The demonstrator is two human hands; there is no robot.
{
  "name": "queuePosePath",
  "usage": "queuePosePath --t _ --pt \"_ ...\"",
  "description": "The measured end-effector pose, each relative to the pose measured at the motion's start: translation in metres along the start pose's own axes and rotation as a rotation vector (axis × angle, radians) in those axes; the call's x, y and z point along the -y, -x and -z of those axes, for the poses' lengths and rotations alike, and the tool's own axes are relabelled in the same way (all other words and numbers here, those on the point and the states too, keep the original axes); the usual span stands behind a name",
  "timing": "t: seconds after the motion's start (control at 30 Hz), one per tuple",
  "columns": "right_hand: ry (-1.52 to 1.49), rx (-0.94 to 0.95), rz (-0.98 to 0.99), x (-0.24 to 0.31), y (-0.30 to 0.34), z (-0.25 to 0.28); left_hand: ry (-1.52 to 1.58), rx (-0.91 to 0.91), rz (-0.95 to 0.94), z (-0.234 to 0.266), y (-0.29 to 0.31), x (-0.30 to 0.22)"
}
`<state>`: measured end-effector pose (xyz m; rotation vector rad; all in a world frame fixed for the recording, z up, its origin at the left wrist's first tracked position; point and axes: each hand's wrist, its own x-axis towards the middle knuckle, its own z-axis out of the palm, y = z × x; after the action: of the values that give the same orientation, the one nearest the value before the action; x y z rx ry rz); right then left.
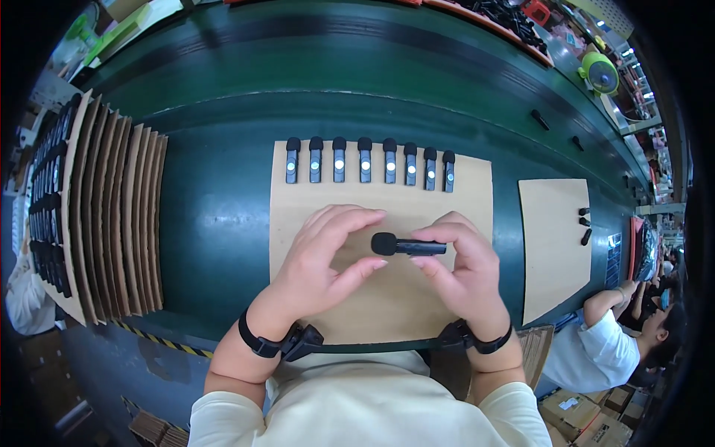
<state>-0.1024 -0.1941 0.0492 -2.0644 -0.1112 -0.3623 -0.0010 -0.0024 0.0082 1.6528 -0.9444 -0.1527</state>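
My right hand [469,268] pinches a small black clip-on microphone [417,246] between thumb and fingers, its round foam cap pointing left. My left hand [316,253] is beside the foam cap, thumb and fingers apart, with a gap between them and nothing held. Both hands are over a brown cardboard sheet [380,313]. Along the sheet's far edge lies a row of several similar microphones [364,160], foam caps facing away from me, each with a small light-coloured round spot on its body.
Cardboard sheets [112,216] stand stacked at the left, the outermost carrying rows of black pieces. Another cardboard sheet [555,246] with a few black pieces lies right. Loose black pieces [540,119] are on the green table [216,186]. A co-worker [607,343] sits at the right.
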Motion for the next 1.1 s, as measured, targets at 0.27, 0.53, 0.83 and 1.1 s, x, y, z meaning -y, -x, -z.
queuePosePath --t 0.27,0.53,0.83,1.1 --pt "-0.090 -0.078 0.015 -0.022 0.012 -0.023 -0.069 0.003 -0.216 0.003 0.000 0.006" --pt "-0.313 -0.177 -0.084 -0.026 0.016 -0.024 0.015 -0.038 -0.190 -0.003 0.000 0.006" --pt "-0.192 -0.124 0.062 -0.029 0.015 -0.022 0.011 -0.029 -0.154 -0.007 -0.002 0.001" --pt "-0.159 -0.120 0.094 -0.028 0.015 -0.024 0.027 -0.044 -0.180 -0.007 0.000 0.005"
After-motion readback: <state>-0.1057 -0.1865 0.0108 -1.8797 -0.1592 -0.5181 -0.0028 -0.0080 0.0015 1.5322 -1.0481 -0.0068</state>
